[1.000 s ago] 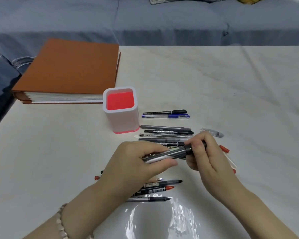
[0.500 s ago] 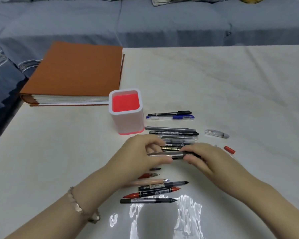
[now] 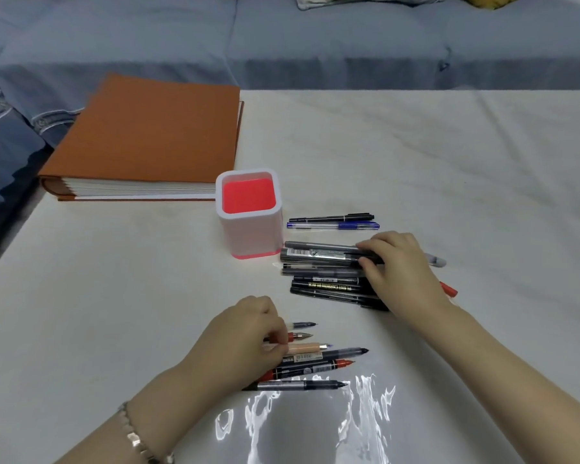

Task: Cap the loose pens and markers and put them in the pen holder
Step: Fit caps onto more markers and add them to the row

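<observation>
The white pen holder (image 3: 248, 237) with a red inside stands mid-table. Right of it lie several capped pens (image 3: 325, 283) in a row. My right hand (image 3: 400, 272) grips the cap end of a grey marker (image 3: 318, 253), which lies at the top of that row. Nearer me, several uncapped pens (image 3: 318, 361) lie side by side. My left hand (image 3: 245, 339) curls its fingertips onto a red-gripped pen (image 3: 298, 336) and a beige pen (image 3: 307, 347); which one it pinches is unclear. A clear cap (image 3: 436, 261) and a red cap (image 3: 449, 290) lie past my right hand.
A thick orange binder (image 3: 148, 135) lies at the back left, touching the holder's far side. A black pen (image 3: 335, 217) and a blue pen (image 3: 335, 225) lie capped right of the holder. A grey sofa (image 3: 315, 45) runs behind the table. Glare marks the near table edge.
My hands have parted. The right hand carried the capped grey marker up to the row beside the holder. The left hand dropped onto the uncapped pens.
</observation>
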Demonstrator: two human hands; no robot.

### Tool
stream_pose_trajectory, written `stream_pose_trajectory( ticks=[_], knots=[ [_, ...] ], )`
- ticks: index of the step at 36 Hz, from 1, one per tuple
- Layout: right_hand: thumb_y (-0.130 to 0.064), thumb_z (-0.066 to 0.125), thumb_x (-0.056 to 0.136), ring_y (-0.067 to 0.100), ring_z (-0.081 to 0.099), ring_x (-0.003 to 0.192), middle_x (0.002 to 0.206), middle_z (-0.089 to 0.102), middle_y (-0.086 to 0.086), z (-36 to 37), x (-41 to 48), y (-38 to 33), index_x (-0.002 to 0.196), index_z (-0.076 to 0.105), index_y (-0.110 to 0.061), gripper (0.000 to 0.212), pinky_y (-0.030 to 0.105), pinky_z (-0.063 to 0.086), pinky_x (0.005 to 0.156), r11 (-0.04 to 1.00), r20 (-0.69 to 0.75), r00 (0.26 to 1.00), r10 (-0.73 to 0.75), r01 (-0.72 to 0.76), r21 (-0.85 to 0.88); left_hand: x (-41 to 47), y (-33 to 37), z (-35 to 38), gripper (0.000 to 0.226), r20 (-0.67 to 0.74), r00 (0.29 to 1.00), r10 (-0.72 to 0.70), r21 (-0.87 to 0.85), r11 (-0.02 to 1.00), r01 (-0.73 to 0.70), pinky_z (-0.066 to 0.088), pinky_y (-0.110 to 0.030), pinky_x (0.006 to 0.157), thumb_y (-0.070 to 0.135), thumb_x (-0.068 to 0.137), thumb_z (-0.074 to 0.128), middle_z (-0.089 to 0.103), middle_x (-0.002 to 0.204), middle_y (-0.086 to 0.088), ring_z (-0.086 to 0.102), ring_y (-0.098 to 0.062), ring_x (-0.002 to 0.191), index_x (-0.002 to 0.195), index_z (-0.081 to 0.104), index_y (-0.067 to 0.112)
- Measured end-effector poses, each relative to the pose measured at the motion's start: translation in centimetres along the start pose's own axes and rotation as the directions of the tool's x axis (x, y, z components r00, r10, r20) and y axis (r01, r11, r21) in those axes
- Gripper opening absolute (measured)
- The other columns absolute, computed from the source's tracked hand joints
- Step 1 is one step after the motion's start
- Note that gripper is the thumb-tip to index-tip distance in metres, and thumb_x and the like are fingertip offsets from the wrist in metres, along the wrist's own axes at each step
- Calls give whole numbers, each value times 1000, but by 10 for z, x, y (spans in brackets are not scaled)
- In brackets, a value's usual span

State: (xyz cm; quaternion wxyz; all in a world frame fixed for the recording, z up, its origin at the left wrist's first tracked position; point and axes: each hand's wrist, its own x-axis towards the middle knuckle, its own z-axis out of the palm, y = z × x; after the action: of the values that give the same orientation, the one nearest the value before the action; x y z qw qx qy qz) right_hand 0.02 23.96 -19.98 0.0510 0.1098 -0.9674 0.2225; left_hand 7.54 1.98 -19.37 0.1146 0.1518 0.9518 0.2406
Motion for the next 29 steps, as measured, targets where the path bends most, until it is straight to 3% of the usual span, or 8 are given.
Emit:
stream_pose_trajectory(
  ticks=[2, 5, 9, 14, 19, 22, 25, 29],
  knots=[
    [-11, 55, 86, 24, 45, 107, 106, 60, 6, -5, -9, 2, 104, 66, -11, 21, 17, 23, 85, 1000, 4, 1000, -1, 1, 18, 1, -1, 4, 14, -17, 999, 48, 29, 998, -48, 31, -11, 65, 27, 77, 59, 57, 86, 9, 53, -13, 89, 82, 71, 22],
    [-7, 55, 85, 22, 47, 105, 101, 60, 5, -13, -24, 12, 98, 68, -10, 19, 11, 19, 81, 999, 27, 999, 21, -22, 44, 3, 0, 5, 20, -10, 996, 84, 42, 996, -83, 24, -7, 62, 32, 73, 60, 61, 87, 4, 55, -18, 87, 83, 72, 20],
    [-3, 56, 83, 11, 44, 97, 88, 56, -5, -25, -41, 27, 90, 69, -11, 17, 10, 23, 82, 995, 70, 996, 50, -56, 83, 7, 0, 6, 20, -35, 994, 106, 57, 993, -104, 26, -11, 61, 32, 81, 63, 57, 94, 4, 50, -14, 93, 94, 70, 19],
    [-4, 58, 82, 20, 47, 102, 97, 58, 2, -36, -45, 52, 95, 68, -11, 18, 17, 27, 82, 987, 67, 986, 155, -157, 30, 14, 4, 8, 17, -77, 991, 111, 81, 991, -105, 33, -20, 67, 25, 82, 62, 55, 93, 1, 46, -15, 89, 93, 69, 15],
    [-7, 57, 83, 32, 51, 107, 107, 61, 13, -38, -25, 73, 102, 66, -7, 21, 31, 36, 88, 969, 8, 970, 243, -243, -46, 19, 7, 1, 5, -205, 978, 39, -68, 996, -54, 34, -11, 68, 22, 83, 63, 51, 85, 6, 45, -10, 81, 84, 64, 18],
    [-14, 57, 86, 34, 48, 112, 114, 58, 16, -30, -13, 75, 111, 62, -5, 27, 36, 36, 93, 963, 22, 965, 260, -258, -71, 14, 14, -4, 12, -169, 982, -80, -269, 962, 32, 38, -16, 66, 22, 87, 56, 57, 83, 8, 52, -8, 78, 80, 51, 29],
    [-16, 55, 87, 34, 45, 113, 116, 56, 17, -22, -5, 74, 116, 59, -5, 31, 38, 37, 94, 963, 29, 967, 255, -251, -92, 8, 19, -6, 7, -122, 982, -142, -392, 916, 84, 42, -27, 65, 23, 91, 51, 61, 80, 3, 53, -13, 71, 86, 49, 28],
    [-18, 52, 89, 33, 45, 110, 112, 55, 17, -17, 2, 73, 110, 61, -5, 26, 39, 38, 92, 957, 29, 960, 280, -276, -93, 6, 23, -6, 7, -139, 975, -173, -437, 894, 96, 36, -14, 55, 24, 94, 44, 55, 70, 5, 52, 1, 64, 91, 47, 30]
  ],
)
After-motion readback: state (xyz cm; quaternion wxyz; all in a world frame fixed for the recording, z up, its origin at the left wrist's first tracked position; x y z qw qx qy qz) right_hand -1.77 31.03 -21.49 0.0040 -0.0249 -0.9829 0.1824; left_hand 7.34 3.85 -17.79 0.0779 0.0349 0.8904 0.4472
